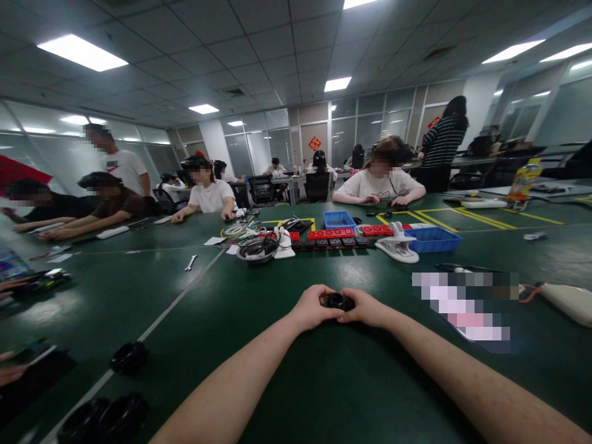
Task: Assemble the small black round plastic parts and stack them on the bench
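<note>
Between both hands, just above or on the green table (259,290), is a small black round part with a ring-shaped opening (337,300). My left hand (315,308) closes on its left side, thumb in front and fingers behind. From the other side my right hand (363,307) grips the same part, its thumb meeting the left thumb at the near edge. The fingers hide most of the part's sides, and I cannot tell its exact kind.
Several black ring-shaped parts (128,357) lie at the lower left. A wrench (191,263) rests farther back. Ahead stand a cable-filled bowl (255,250), a red power strip (331,234), a white clamp base (396,245) and a blue bin (433,240). Co-workers sit across the table.
</note>
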{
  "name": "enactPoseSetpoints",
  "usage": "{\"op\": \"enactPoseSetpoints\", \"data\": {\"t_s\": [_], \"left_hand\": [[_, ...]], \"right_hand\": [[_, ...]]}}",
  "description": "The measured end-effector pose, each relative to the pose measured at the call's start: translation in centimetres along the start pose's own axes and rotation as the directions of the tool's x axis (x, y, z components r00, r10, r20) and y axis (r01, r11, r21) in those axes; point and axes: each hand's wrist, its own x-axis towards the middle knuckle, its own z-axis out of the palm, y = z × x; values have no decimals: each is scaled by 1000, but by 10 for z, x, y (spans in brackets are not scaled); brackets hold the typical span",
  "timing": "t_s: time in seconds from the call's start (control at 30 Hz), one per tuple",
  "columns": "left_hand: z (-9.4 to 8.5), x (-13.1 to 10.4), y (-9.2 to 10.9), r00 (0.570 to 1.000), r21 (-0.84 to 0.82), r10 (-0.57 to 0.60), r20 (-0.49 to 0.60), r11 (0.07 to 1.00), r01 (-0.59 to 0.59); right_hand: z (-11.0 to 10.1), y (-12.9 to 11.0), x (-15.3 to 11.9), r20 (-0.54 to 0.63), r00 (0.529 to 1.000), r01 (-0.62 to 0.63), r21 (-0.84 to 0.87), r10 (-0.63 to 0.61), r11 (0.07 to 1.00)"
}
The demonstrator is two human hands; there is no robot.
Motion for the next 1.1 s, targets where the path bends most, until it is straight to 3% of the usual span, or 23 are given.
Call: {"op": "enactPoseSetpoints", "data": {"t_s": [0.17,0.33,0.5,0.63,0.73,0.83,0.93,1.1], "left_hand": [[12,-3,4,987,59,-84,-138,994,93],[25,-2,4,935,102,-153,-321,975,195],[28,0,2,915,135,-159,-370,965,223],[26,1,3,927,155,-128,-352,969,193],[21,1,4,945,160,-100,-312,975,156],[11,2,2,974,128,-74,-214,986,104],[-1,4,-3,997,86,-31,-67,996,37],[-12,7,-8,994,69,103,48,992,-106]], "right_hand": [[8,2,3,-159,987,-53,-220,18,974],[22,-9,3,-345,937,-200,-419,49,886],[29,-22,1,-433,901,-268,-528,17,806],[28,-23,-1,-404,914,-253,-516,28,818],[21,-15,-2,-336,942,-145,-427,-7,893],[10,-4,-2,-220,973,-3,-297,-65,955],[0,1,-2,-106,991,60,-173,-79,983],[-5,-8,-4,-13,987,156,-78,-158,985]]}}
